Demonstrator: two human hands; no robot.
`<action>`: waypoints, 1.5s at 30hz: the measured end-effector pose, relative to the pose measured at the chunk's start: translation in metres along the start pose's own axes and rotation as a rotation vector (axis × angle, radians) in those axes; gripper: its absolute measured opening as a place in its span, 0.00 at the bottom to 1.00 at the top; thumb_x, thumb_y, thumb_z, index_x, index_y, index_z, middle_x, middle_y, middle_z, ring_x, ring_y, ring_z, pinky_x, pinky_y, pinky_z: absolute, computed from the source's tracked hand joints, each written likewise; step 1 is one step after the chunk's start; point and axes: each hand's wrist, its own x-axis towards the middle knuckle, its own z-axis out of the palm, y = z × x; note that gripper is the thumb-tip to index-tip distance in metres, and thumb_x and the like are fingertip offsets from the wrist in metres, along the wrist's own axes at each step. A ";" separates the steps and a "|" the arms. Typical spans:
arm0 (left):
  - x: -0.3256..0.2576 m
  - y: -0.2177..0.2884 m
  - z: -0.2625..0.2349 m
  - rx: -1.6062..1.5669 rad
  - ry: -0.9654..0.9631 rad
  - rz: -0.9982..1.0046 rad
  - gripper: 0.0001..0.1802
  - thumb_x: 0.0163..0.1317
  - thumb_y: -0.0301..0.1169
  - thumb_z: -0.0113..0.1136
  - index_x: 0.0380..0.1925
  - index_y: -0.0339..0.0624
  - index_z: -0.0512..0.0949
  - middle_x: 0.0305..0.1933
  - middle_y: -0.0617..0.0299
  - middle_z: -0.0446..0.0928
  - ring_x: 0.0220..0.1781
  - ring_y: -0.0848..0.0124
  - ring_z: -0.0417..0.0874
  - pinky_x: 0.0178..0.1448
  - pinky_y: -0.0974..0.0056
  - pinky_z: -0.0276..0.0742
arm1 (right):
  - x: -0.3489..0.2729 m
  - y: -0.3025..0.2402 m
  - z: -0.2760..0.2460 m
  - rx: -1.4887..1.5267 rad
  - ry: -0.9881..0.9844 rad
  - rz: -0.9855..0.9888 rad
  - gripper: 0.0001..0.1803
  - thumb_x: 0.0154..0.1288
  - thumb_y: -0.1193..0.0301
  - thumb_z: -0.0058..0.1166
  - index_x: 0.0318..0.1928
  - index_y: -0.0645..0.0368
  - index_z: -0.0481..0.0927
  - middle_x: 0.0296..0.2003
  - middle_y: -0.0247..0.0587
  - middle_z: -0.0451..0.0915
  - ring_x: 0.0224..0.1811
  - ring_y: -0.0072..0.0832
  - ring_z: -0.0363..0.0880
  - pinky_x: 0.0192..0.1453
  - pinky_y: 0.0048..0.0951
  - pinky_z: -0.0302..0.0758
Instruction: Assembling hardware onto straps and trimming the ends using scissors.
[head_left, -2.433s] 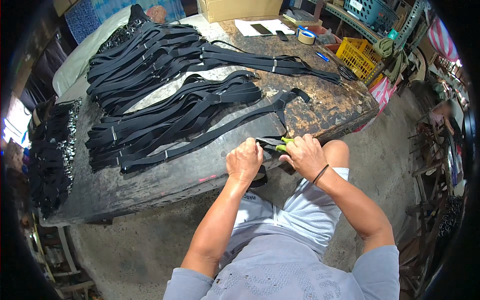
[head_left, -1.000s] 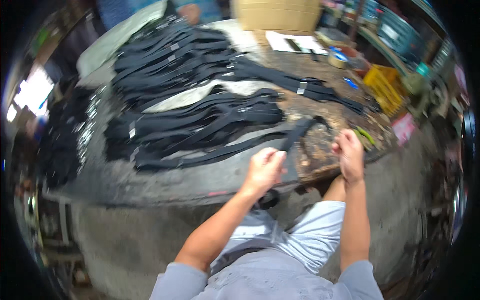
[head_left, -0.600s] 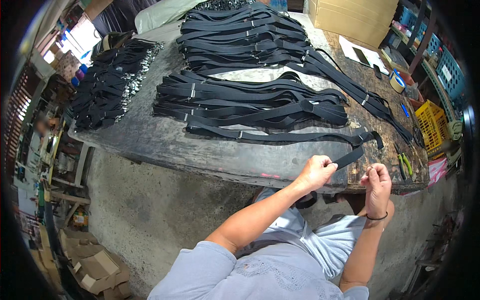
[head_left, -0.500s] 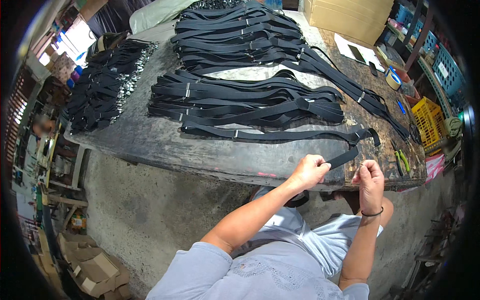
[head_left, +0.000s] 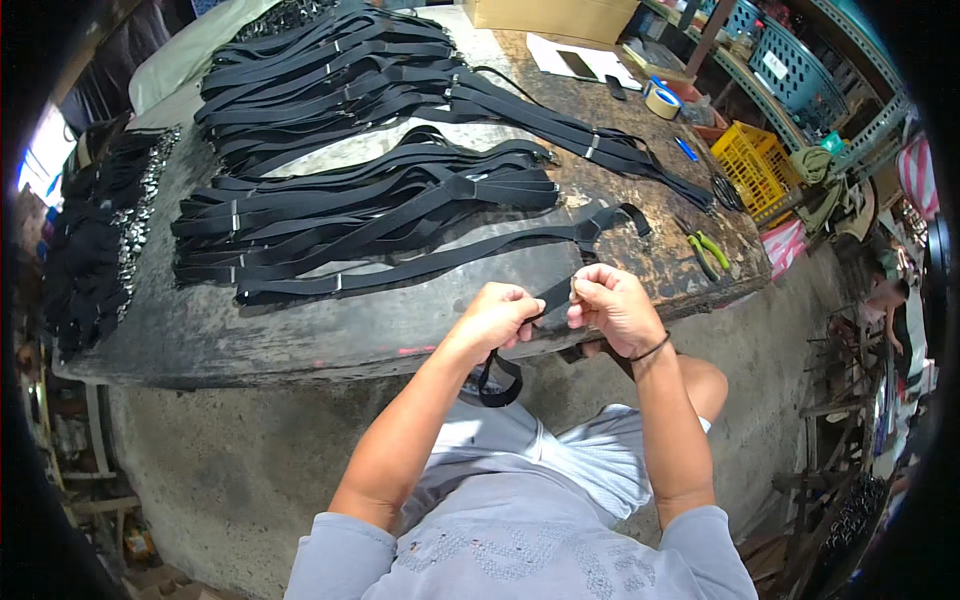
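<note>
A pair of black elastic suspenders [head_left: 410, 262] lies along the near part of the table, with a silver slider near its left end. One of its straps [head_left: 556, 298] comes off the table edge, and my left hand [head_left: 496, 322] pinches it; a loop of black strap hangs below that hand. Close beside it, my right hand [head_left: 618, 308] has thumb and fingers pressed together at the strap; a tiny item may be in them, too small to name. Behind lies a pile of black suspenders [head_left: 390, 205].
More suspenders [head_left: 330, 75] are heaped at the back, and black straps with metal clips [head_left: 95, 245] lie at the left. Green-handled pliers [head_left: 708, 250], a blue pen [head_left: 686, 149] and a tape roll [head_left: 662, 100] are on the right. A yellow crate [head_left: 750, 170] stands beyond the table.
The view has turned to the right, so the table appears shifted left. My right hand has come closer to my left hand and the strap, which my left hand still grips.
</note>
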 end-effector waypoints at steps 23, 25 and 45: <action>0.004 -0.019 0.020 -0.071 0.178 0.217 0.12 0.62 0.36 0.58 0.30 0.36 0.79 0.18 0.62 0.77 0.15 0.78 0.72 0.20 0.69 0.67 | -0.011 0.050 0.024 0.279 0.071 -0.219 0.07 0.69 0.71 0.53 0.42 0.60 0.72 0.34 0.41 0.81 0.33 0.27 0.83 0.39 0.29 0.84; 0.009 -0.037 0.027 0.117 0.344 0.448 0.11 0.64 0.33 0.57 0.30 0.36 0.79 0.21 0.62 0.79 0.16 0.77 0.76 0.20 0.69 0.70 | -0.011 0.058 0.028 0.195 0.115 -0.262 0.07 0.69 0.71 0.54 0.41 0.61 0.74 0.33 0.36 0.80 0.33 0.24 0.81 0.40 0.27 0.81; -0.011 -0.029 0.035 0.737 0.635 1.119 0.09 0.57 0.26 0.60 0.37 0.36 0.76 0.24 0.57 0.78 0.25 0.61 0.82 0.28 0.60 0.77 | -0.020 0.066 0.027 -0.076 0.176 -0.483 0.06 0.67 0.73 0.56 0.38 0.63 0.76 0.33 0.35 0.80 0.34 0.22 0.80 0.43 0.26 0.79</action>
